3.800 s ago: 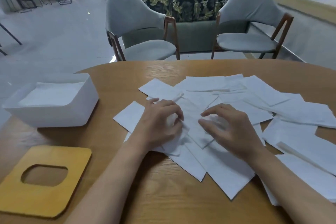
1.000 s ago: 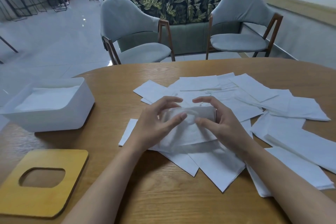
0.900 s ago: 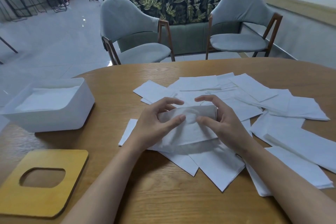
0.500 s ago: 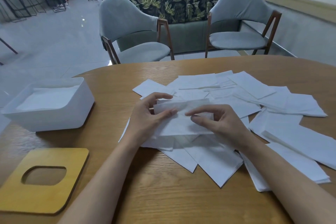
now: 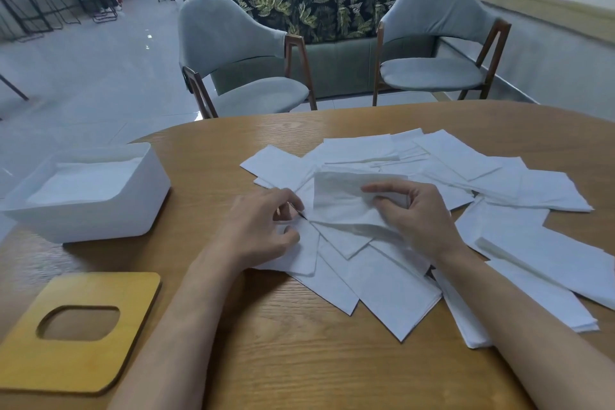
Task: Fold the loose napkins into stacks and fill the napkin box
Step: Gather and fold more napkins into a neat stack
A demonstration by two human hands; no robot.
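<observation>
Loose white napkins (image 5: 462, 163) lie scattered over the round wooden table (image 5: 299, 359). My right hand (image 5: 419, 220) pinches a folded napkin (image 5: 339, 200) between thumb and fingers and holds it slightly raised above the pile. My left hand (image 5: 259, 233) sits at that napkin's lower left corner with its fingers curled, pinching a napkin edge. The white napkin box (image 5: 100, 220) stands at the left, lidless, with a layer of napkins (image 5: 83, 180) inside.
The box's yellow wooden lid (image 5: 80, 359), with an oval slot, lies flat at the front left. A thicker stack of napkins (image 5: 545, 256) rests by my right forearm. Two grey chairs (image 5: 239, 53) stand beyond the table's far edge.
The napkin has been folded over between both hands. My left hand slid down from its left edge to its lower corner, while my right hand keeps pinching it on the right.
</observation>
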